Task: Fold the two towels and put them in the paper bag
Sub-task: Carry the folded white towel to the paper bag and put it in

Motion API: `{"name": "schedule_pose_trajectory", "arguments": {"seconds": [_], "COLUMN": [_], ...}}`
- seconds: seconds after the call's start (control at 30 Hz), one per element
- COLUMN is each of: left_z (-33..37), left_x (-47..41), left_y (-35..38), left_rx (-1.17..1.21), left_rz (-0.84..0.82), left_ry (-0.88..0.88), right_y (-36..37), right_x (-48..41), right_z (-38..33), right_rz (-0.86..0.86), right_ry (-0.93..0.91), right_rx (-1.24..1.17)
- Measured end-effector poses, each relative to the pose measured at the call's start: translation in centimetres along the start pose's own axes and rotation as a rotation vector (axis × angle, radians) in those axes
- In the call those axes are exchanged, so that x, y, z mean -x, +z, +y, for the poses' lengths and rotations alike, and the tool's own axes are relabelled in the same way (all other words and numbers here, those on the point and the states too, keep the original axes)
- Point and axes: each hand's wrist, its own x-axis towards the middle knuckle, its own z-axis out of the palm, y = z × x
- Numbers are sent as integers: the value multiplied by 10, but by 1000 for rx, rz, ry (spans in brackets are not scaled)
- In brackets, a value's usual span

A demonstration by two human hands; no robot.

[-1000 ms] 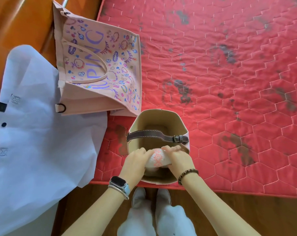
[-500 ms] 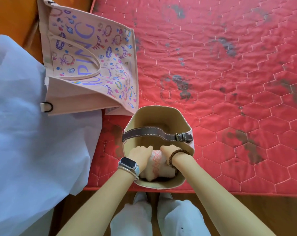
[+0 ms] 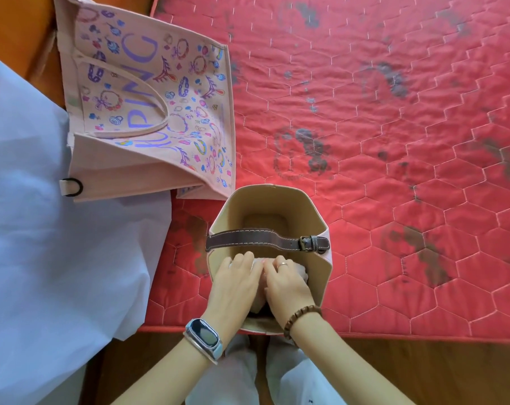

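Observation:
A beige paper bag (image 3: 325, 276) with a brown buckled strap (image 3: 262, 239) stands open at the near edge of the red quilted mattress (image 3: 394, 141). Inside its near half lies a folded pale pink-and-white towel (image 3: 302, 273), mostly covered by my hands. My left hand (image 3: 236, 285) and my right hand (image 3: 288, 287) lie palm down side by side on the towel, fingers bent over its far edge. The far half of the bag's bottom shows bare. No second towel shows apart from this bundle.
A pink printed tote bag (image 3: 148, 112) lies flat to the far left of the paper bag, partly on a large white fabric sheet (image 3: 58, 229). Wooden floor (image 3: 437, 375) runs along the mattress's near edge, and my legs are below the bag.
The towel went from the bag's rim down into the bag with both hands on it. My hands now sit flatter on top and my wrists are back outside the rim.

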Motion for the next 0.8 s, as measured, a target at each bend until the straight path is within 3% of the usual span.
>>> {"name": "schedule_pose_trajectory", "arguments": {"seconds": [0.13,0.23,0.3,0.37,0.43,0.6,0.8], "left_z": [1,-3,-4,-2,-1,-1,-3], "left_x": [-4,-6,-8,-11,-14,-10,-14], "left_y": [5,12,12,19,22,18,23], "left_rx": [-41,-75,-193,-268,-288,-269,-337], "left_rz": [-57,-282,-384,-413,-425,-421,-582], "left_ry": [14,-12,-15,6,25,117,132], "right_y": [1,5,5,-2,-5,7,23], "right_x": [-8,-8,-9,-9,-7,-3,-20], "right_z": [2,3,1,-3,-2,2,12], "right_rz": [-35,-149,-219,-331,-311,-361,-473], "right_ry": [44,94,51,-22,-45,39,127], "right_rx": [-75,-161,-78,96,177,129,54]}}
